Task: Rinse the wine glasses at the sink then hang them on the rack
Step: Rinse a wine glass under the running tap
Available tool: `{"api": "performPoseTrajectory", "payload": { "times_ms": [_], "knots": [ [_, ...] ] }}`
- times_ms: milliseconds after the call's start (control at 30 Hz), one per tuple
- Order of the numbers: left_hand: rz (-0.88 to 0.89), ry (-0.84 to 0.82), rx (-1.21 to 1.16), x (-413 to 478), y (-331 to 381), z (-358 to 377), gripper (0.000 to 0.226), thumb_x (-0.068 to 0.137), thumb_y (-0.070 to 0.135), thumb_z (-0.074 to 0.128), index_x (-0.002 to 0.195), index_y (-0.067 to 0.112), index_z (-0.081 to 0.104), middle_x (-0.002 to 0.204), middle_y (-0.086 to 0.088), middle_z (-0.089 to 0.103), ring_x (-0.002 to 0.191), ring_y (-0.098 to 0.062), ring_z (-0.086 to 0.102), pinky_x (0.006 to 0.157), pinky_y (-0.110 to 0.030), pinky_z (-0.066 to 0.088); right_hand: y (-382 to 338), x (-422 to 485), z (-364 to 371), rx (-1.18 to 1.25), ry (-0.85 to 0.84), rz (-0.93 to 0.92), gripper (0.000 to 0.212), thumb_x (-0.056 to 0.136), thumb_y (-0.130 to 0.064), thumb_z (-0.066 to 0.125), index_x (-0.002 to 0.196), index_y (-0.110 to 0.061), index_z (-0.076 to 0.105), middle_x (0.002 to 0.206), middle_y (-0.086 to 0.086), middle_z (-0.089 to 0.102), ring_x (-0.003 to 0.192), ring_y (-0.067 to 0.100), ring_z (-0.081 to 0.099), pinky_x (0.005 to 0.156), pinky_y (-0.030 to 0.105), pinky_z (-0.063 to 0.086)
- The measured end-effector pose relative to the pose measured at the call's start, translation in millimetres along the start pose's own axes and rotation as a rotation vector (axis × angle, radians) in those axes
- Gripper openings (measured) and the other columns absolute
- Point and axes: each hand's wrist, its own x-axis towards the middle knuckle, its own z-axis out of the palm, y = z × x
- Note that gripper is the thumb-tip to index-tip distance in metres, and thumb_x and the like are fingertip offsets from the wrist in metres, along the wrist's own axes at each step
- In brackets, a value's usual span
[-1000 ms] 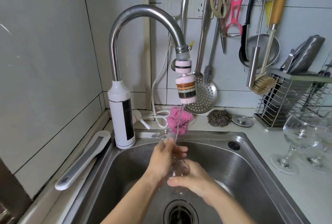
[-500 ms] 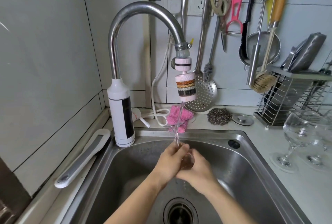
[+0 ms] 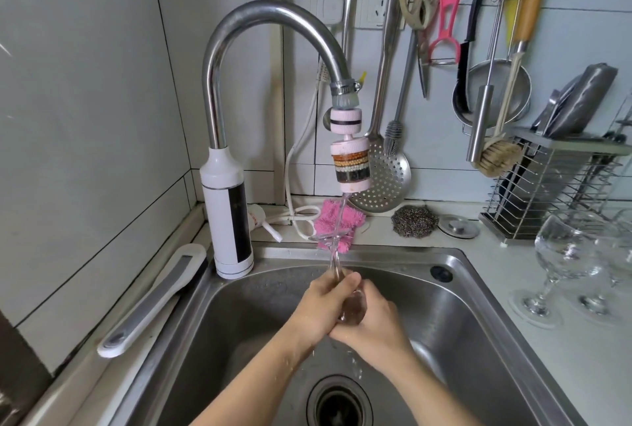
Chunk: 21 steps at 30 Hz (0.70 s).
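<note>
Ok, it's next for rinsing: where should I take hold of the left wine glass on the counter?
Probably by its thin stem, coming from the sink side. The left wine glass stands upright on its foot, stem exposed below the wide bowl, and a second glass crowds its right.

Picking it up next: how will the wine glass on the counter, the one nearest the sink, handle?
The wine glass looks wet, so it is probably slippery. Its wide bowl on a thin stem likely tips if nudged. The thin clear glass seems fragile.
</note>
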Motion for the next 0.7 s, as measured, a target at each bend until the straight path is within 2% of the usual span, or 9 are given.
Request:
{"api": "performPoseTrajectory", "payload": {
  "times_ms": [133,233,333,433,533,600,667,700],
  "knots": [
    [0.020,0.133,0.040,3,0,-4,0.024,0.108,0.019,0.048,0.101,0.002,0.063,0.086,-0.007,0.078,0.079,-0.024,0.072,0.075,-0.032,0.058,-1,-2,0,-0.075,-0.169,0.045,0.079,0.044,-0.047,0.080,0.118,-0.037,0.054,0.087,-0.019,0.072,0.076,-0.008,0.066,0.066,0.011,0.050],
    [-0.023,0.172,-0.113,5,1,-5,0.021,0.110,0.018,0.042,0.108,0.000,0.052,0.090,-0.012,0.080,0.082,-0.026,0.077,0.069,-0.028,0.059,-1,-4,-1,-0.171,-0.320,0.085,0.079,0.043,-0.051,0.083,0.114,-0.044,0.050,0.090,-0.013,0.071,0.079,-0.003,0.066,0.068,0.017,0.054],
    [-0.080,0.149,-0.203,7,-1,-6,0.026,0.111,0.023,0.041,0.118,-0.002,0.042,0.095,-0.017,0.079,0.086,-0.031,0.078,0.075,-0.037,0.061,0,-3,-2,-0.169,-0.345,0.091,0.071,0.043,-0.051,0.085,0.104,-0.052,0.049,0.089,-0.018,0.071,0.080,-0.004,0.066,0.074,0.023,0.056],
    [-0.131,0.137,-0.341,11,-2,-6,0.021,0.110,0.021,0.045,0.118,0.002,0.045,0.098,-0.022,0.078,0.090,-0.033,0.077,0.081,-0.044,0.062,1,-2,-3,-0.156,-0.378,0.086,0.064,0.048,-0.053,0.084,0.103,-0.051,0.051,0.093,-0.030,0.069,0.083,-0.007,0.065,0.079,0.024,0.055],
    [-0.063,0.094,-0.302,7,-1,-5,0.010,0.102,0.012,0.058,0.105,0.003,0.059,0.104,-0.021,0.077,0.091,-0.030,0.073,0.088,-0.043,0.059,2,-1,0,-0.153,-0.376,0.113,0.057,0.051,-0.051,0.081,0.102,-0.039,0.059,0.094,-0.018,0.073,0.087,-0.002,0.067,0.086,0.032,0.056],
    [-0.005,0.059,-0.258,2,1,-5,0.026,0.090,0.017,0.075,0.110,0.003,0.067,0.112,-0.018,0.076,0.097,-0.028,0.074,0.089,-0.039,0.060,4,-1,0,-0.181,-0.342,0.121,0.057,0.048,-0.049,0.081,0.100,-0.036,0.060,0.092,-0.016,0.073,0.085,-0.001,0.068,0.083,0.032,0.057],
    [-0.005,0.047,-0.286,0,2,-5,0.054,0.075,0.030,0.087,0.118,0.007,0.064,0.111,-0.019,0.076,0.094,-0.031,0.075,0.089,-0.044,0.061,4,-1,-3,-0.225,-0.286,0.114,0.060,0.047,-0.048,0.080,0.103,-0.037,0.060,0.091,-0.017,0.072,0.083,-0.003,0.067,0.080,0.027,0.057],
    [-0.011,0.058,-0.340,1,2,-5,0.061,0.074,0.032,0.088,0.120,0.006,0.058,0.108,-0.021,0.076,0.088,-0.033,0.075,0.086,-0.046,0.061,4,0,-4,-0.236,-0.263,0.115,0.062,0.047,-0.048,0.079,0.105,-0.037,0.060,0.091,-0.017,0.072,0.083,-0.003,0.067,0.079,0.027,0.057]
  ]
}}
